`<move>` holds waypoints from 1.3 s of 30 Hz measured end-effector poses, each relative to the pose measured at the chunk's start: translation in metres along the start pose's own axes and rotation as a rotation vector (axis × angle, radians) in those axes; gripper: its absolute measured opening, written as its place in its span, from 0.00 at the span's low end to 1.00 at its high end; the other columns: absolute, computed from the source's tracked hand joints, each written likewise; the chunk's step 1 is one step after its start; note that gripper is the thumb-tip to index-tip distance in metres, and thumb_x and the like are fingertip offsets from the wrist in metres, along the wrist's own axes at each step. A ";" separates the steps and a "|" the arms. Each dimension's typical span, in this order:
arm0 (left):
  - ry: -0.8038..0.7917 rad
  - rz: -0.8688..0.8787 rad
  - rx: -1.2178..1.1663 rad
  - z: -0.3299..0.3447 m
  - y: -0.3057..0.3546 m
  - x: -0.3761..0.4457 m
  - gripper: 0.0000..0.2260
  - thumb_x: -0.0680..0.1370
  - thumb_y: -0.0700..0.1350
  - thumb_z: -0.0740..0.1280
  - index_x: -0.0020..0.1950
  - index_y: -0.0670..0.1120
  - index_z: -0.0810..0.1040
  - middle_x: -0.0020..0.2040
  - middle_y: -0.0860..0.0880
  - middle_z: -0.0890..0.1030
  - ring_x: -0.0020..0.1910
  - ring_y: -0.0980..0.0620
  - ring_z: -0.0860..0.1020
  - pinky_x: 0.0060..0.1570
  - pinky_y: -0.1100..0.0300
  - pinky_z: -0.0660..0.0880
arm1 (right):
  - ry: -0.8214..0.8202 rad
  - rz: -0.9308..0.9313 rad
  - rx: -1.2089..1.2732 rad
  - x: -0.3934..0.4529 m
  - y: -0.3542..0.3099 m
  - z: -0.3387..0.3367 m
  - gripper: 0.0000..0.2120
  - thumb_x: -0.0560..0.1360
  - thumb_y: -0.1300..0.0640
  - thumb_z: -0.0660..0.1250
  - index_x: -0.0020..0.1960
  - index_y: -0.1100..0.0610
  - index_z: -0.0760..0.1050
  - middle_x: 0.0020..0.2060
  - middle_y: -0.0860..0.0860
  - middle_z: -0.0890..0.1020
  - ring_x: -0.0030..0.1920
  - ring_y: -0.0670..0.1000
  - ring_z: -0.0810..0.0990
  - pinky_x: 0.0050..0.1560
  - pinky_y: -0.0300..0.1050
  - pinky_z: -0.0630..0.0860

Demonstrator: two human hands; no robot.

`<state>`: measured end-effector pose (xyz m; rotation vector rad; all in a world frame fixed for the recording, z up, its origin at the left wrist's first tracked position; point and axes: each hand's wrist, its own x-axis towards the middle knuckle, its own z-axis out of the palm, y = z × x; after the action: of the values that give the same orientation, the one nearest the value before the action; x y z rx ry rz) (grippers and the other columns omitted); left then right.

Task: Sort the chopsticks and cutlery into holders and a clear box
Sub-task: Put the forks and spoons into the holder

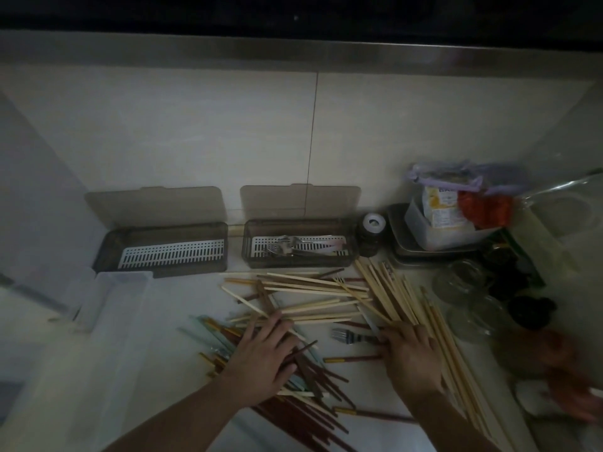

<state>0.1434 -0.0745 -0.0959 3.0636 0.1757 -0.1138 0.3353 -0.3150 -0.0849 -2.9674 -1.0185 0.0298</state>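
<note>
While most of the stock is still lying loose on the counter (169, 321), you are looking at a sort that is barely begun. Item one: left holder (161, 249), lid up against the wall, showing only its white slotted tray and nothing in it. Item two: right holder (298, 244), lid up, already taking in a small tangle of metal cutlery (287, 247). Item three: clear box (111, 298), standing in front of the left holder; it is appearing empty, though the light is dim and its walls are hard to read. Item four: pale wooden chopsticks (313, 298), sprawling in a crossed heap before the right holder and fanning down the right side. Item five: dark brown and coloured chopsticks (310, 380), piling up near the front edge. Item six: one fork (346, 336), lying on the counter between your hands. Your left hand (264, 357) is resting spread over the dark heap, fingers relaxed and closing on nothing that shows. Your right hand (409, 355) is lying over the pale bundle, fingertips reaching toward the fork; whether it is pinching anything I cannot tell. Outstanding: nearly every chopstick, plus that fork.
</note>
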 end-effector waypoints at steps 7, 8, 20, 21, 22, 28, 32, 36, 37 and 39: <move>0.010 -0.055 -0.021 0.002 -0.005 -0.014 0.19 0.77 0.62 0.60 0.65 0.56 0.73 0.69 0.51 0.72 0.73 0.44 0.65 0.67 0.42 0.57 | 0.139 -0.093 0.042 0.007 -0.001 0.001 0.08 0.67 0.53 0.70 0.47 0.50 0.81 0.46 0.52 0.78 0.46 0.58 0.75 0.40 0.50 0.74; 0.023 -0.059 -0.024 0.002 -0.005 -0.015 0.19 0.77 0.61 0.61 0.64 0.55 0.74 0.68 0.51 0.72 0.73 0.44 0.66 0.67 0.41 0.57 | 0.158 -0.170 0.042 0.006 -0.002 0.003 0.10 0.70 0.52 0.65 0.48 0.49 0.80 0.48 0.52 0.78 0.47 0.58 0.74 0.41 0.51 0.75; 0.063 -0.138 -0.059 0.005 -0.001 -0.019 0.16 0.76 0.57 0.62 0.63 0.56 0.74 0.68 0.53 0.72 0.73 0.46 0.64 0.69 0.41 0.56 | 0.082 -0.310 -0.048 0.018 -0.015 0.009 0.09 0.67 0.55 0.67 0.46 0.48 0.80 0.53 0.51 0.76 0.50 0.58 0.72 0.45 0.53 0.76; 0.066 -0.139 -0.059 0.005 -0.001 -0.019 0.16 0.76 0.57 0.62 0.63 0.56 0.74 0.68 0.53 0.72 0.73 0.46 0.64 0.68 0.40 0.56 | 0.073 -0.314 -0.041 0.017 -0.020 0.008 0.09 0.68 0.53 0.63 0.44 0.47 0.80 0.53 0.51 0.77 0.51 0.58 0.72 0.45 0.53 0.76; 0.066 -0.142 -0.059 0.005 -0.001 -0.019 0.16 0.76 0.57 0.62 0.62 0.56 0.74 0.68 0.53 0.73 0.73 0.46 0.64 0.68 0.40 0.56 | 0.063 -0.303 -0.019 0.017 -0.025 0.007 0.10 0.68 0.52 0.60 0.43 0.46 0.80 0.53 0.50 0.77 0.51 0.57 0.72 0.44 0.53 0.76; 0.038 -0.154 -0.072 0.007 0.000 -0.019 0.17 0.75 0.57 0.62 0.62 0.55 0.75 0.68 0.52 0.73 0.73 0.45 0.64 0.69 0.38 0.58 | 0.039 -0.356 0.259 0.023 -0.060 -0.009 0.04 0.70 0.50 0.63 0.42 0.43 0.76 0.44 0.41 0.78 0.51 0.51 0.73 0.45 0.49 0.74; 0.026 -0.145 -0.061 0.006 0.000 -0.018 0.18 0.74 0.58 0.63 0.62 0.56 0.76 0.67 0.53 0.74 0.72 0.45 0.65 0.68 0.36 0.61 | -0.033 -0.249 0.673 0.047 -0.082 -0.039 0.10 0.82 0.51 0.52 0.50 0.48 0.72 0.33 0.47 0.77 0.32 0.46 0.75 0.32 0.50 0.72; 0.017 -0.162 -0.095 0.005 0.000 -0.019 0.19 0.74 0.58 0.63 0.64 0.56 0.75 0.68 0.54 0.74 0.73 0.45 0.65 0.67 0.38 0.56 | 0.040 -0.126 0.689 0.112 -0.087 -0.051 0.07 0.80 0.60 0.58 0.48 0.52 0.73 0.37 0.50 0.78 0.35 0.53 0.76 0.34 0.46 0.69; 0.011 -0.164 -0.104 0.005 0.000 -0.019 0.19 0.74 0.59 0.63 0.64 0.56 0.75 0.68 0.54 0.74 0.73 0.45 0.65 0.67 0.37 0.56 | 0.014 -0.126 0.648 0.131 -0.086 -0.051 0.07 0.78 0.63 0.61 0.50 0.53 0.75 0.40 0.50 0.80 0.38 0.53 0.77 0.37 0.44 0.70; -0.015 -0.160 -0.126 0.005 0.000 -0.019 0.20 0.73 0.59 0.63 0.64 0.56 0.76 0.68 0.54 0.74 0.73 0.44 0.67 0.67 0.36 0.59 | -0.065 -0.143 0.533 0.164 -0.087 -0.051 0.13 0.73 0.65 0.67 0.53 0.51 0.78 0.48 0.51 0.83 0.46 0.54 0.81 0.45 0.42 0.75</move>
<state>0.1240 -0.0766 -0.0997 2.9193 0.4105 -0.1289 0.4120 -0.1455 -0.0353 -2.4228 -1.0301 0.3414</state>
